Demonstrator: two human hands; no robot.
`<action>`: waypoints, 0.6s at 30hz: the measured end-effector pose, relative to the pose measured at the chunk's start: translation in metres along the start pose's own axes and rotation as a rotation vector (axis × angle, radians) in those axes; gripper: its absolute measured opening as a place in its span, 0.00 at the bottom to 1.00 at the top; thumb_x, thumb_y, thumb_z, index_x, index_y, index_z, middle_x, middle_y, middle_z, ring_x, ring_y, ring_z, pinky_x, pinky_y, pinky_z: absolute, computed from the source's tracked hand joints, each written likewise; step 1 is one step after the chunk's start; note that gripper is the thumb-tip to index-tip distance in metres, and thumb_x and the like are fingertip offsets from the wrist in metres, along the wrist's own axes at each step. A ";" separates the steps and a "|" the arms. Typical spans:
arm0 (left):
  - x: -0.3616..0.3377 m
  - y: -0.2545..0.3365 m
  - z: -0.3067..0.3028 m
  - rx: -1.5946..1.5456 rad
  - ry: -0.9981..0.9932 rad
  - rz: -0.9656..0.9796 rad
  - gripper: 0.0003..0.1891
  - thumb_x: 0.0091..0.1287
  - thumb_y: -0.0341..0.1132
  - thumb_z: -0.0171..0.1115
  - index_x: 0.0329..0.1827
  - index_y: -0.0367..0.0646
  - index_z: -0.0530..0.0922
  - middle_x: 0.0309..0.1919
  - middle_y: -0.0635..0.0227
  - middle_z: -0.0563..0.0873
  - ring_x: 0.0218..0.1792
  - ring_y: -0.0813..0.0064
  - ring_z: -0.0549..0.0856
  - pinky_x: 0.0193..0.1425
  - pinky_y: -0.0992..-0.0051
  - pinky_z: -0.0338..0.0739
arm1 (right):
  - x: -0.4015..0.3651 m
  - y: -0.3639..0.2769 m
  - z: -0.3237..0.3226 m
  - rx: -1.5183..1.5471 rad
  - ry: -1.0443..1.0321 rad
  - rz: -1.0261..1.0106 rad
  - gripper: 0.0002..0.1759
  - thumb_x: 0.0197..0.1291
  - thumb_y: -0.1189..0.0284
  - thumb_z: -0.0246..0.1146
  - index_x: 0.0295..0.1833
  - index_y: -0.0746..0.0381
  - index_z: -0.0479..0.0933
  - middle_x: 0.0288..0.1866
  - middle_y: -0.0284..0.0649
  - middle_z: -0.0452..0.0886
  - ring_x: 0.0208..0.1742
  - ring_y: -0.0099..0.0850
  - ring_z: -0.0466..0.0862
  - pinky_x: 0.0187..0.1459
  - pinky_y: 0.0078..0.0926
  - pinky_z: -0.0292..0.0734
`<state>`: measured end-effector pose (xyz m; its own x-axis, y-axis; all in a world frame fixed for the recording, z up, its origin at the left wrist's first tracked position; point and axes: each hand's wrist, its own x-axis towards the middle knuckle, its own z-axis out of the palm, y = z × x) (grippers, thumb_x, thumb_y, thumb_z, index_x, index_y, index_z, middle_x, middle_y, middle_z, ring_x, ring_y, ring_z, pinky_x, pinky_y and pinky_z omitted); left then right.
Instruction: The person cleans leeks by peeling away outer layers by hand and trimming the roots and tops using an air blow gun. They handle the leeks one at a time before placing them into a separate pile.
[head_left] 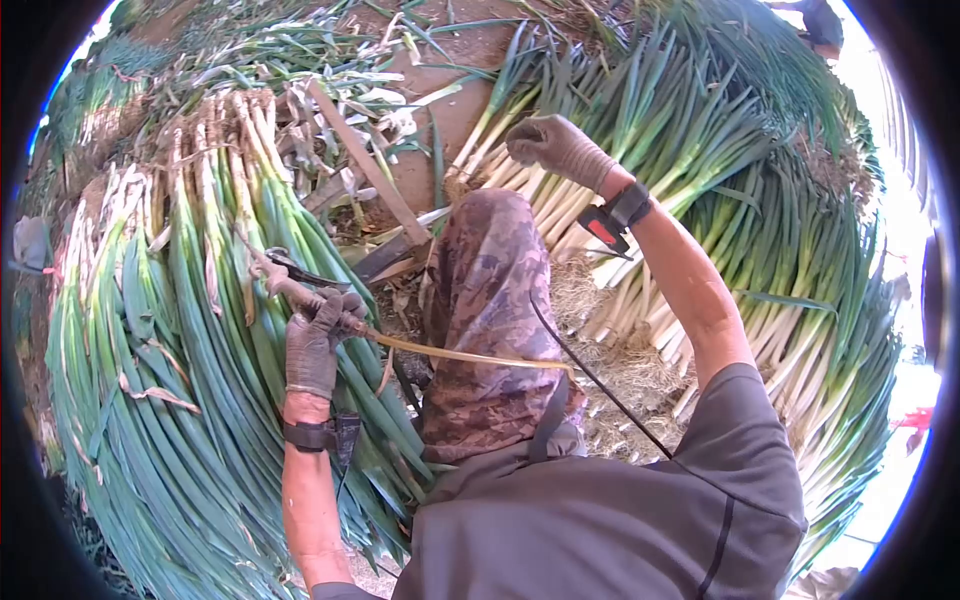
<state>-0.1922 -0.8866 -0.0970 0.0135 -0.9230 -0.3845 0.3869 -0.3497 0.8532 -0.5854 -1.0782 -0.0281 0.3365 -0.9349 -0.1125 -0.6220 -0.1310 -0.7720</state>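
My left hand (322,340), in a dirty work glove, is wrapped around an air blow gun (285,284) with a dark lever. A yellowish hose (465,352) runs from its rear end across my lap. Under and beside this hand lie long leeks (215,330), their pale root ends at the far side. My right hand (560,148), also gloved, is raised at the near edge of the other leek pile (640,110). Its fingers are curled in, and whatever they may hold is hidden from me.
A wooden slat (365,160) slants between the two piles, near stripped leaves (375,100) on the ground. My camouflage-trousered knee (495,260) is between the piles. A black cord (600,380) crosses my lap. Root scraps (640,370) lie to the right. Part of another person (822,25) shows at upper right.
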 end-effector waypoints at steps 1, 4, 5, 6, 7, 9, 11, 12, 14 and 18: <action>0.001 -0.001 0.000 -0.003 -0.010 0.008 0.17 0.68 0.41 0.70 0.49 0.37 0.80 0.38 0.61 0.89 0.38 0.68 0.90 0.45 0.71 0.86 | -0.006 -0.011 -0.009 0.086 -0.001 0.045 0.17 0.70 0.61 0.63 0.45 0.65 0.84 0.35 0.33 0.87 0.34 0.19 0.85 0.37 0.20 0.80; 0.003 -0.001 0.008 -0.011 -0.038 -0.001 0.16 0.69 0.40 0.70 0.48 0.36 0.79 0.37 0.61 0.88 0.37 0.69 0.89 0.45 0.72 0.86 | -0.013 -0.030 -0.027 0.543 0.073 -0.004 0.20 0.72 0.60 0.63 0.53 0.68 0.81 0.40 0.36 0.87 0.37 0.26 0.88 0.38 0.23 0.83; 0.002 0.004 0.012 -0.013 -0.042 -0.004 0.15 0.69 0.39 0.69 0.48 0.36 0.79 0.37 0.61 0.88 0.36 0.69 0.89 0.44 0.72 0.86 | -0.013 -0.038 -0.030 0.679 0.102 -0.046 0.21 0.72 0.60 0.62 0.55 0.69 0.80 0.40 0.37 0.86 0.37 0.27 0.88 0.38 0.25 0.83; 0.000 0.006 0.018 0.007 -0.061 0.002 0.14 0.69 0.38 0.69 0.48 0.36 0.78 0.37 0.61 0.88 0.36 0.70 0.89 0.44 0.72 0.86 | -0.012 -0.046 -0.032 0.744 0.074 -0.120 0.20 0.73 0.61 0.62 0.55 0.69 0.80 0.41 0.37 0.86 0.37 0.28 0.88 0.39 0.26 0.83; 0.000 0.006 0.026 0.034 -0.082 0.010 0.14 0.69 0.37 0.70 0.48 0.36 0.78 0.37 0.61 0.88 0.36 0.70 0.89 0.44 0.73 0.86 | -0.012 -0.059 -0.036 0.808 0.043 -0.198 0.20 0.73 0.62 0.61 0.56 0.70 0.79 0.41 0.37 0.86 0.38 0.30 0.88 0.40 0.27 0.84; -0.001 0.008 0.044 0.089 -0.121 0.037 0.15 0.68 0.37 0.70 0.47 0.35 0.78 0.37 0.62 0.88 0.36 0.71 0.89 0.44 0.73 0.86 | -0.011 -0.092 -0.042 0.895 0.023 -0.363 0.19 0.74 0.64 0.60 0.56 0.70 0.79 0.41 0.38 0.85 0.38 0.31 0.88 0.42 0.29 0.84; -0.008 0.013 0.070 0.048 -0.145 0.010 0.16 0.65 0.37 0.73 0.47 0.36 0.78 0.36 0.62 0.87 0.37 0.72 0.88 0.44 0.74 0.86 | -0.013 -0.130 -0.037 0.954 0.041 -0.534 0.19 0.75 0.64 0.59 0.57 0.70 0.78 0.40 0.38 0.85 0.40 0.32 0.87 0.45 0.30 0.84; -0.015 0.019 0.087 0.016 -0.153 0.014 0.17 0.65 0.38 0.73 0.47 0.36 0.78 0.36 0.63 0.87 0.37 0.73 0.88 0.44 0.74 0.85 | -0.013 -0.143 -0.032 0.985 0.037 -0.557 0.21 0.75 0.64 0.59 0.60 0.71 0.76 0.42 0.39 0.84 0.43 0.32 0.86 0.49 0.31 0.82; -0.011 0.018 0.097 0.052 -0.196 0.114 0.17 0.65 0.39 0.73 0.46 0.35 0.78 0.36 0.64 0.87 0.38 0.73 0.88 0.45 0.74 0.83 | 0.002 -0.155 0.005 0.906 0.134 -0.526 0.26 0.74 0.59 0.60 0.63 0.72 0.74 0.46 0.40 0.83 0.48 0.30 0.85 0.54 0.29 0.78; -0.001 0.004 0.073 0.446 -0.078 0.312 0.19 0.65 0.41 0.71 0.48 0.35 0.79 0.36 0.61 0.88 0.39 0.70 0.87 0.47 0.70 0.80 | -0.007 -0.164 0.115 0.355 -0.106 -0.384 0.38 0.68 0.54 0.66 0.71 0.70 0.66 0.57 0.46 0.82 0.58 0.39 0.81 0.61 0.36 0.75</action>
<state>-0.2584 -0.8985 -0.0674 -0.0094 -0.9970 -0.0763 -0.0529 -0.0757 0.9957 -0.4048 -1.0121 0.0275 0.5736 -0.8010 0.1714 -0.1690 -0.3205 -0.9320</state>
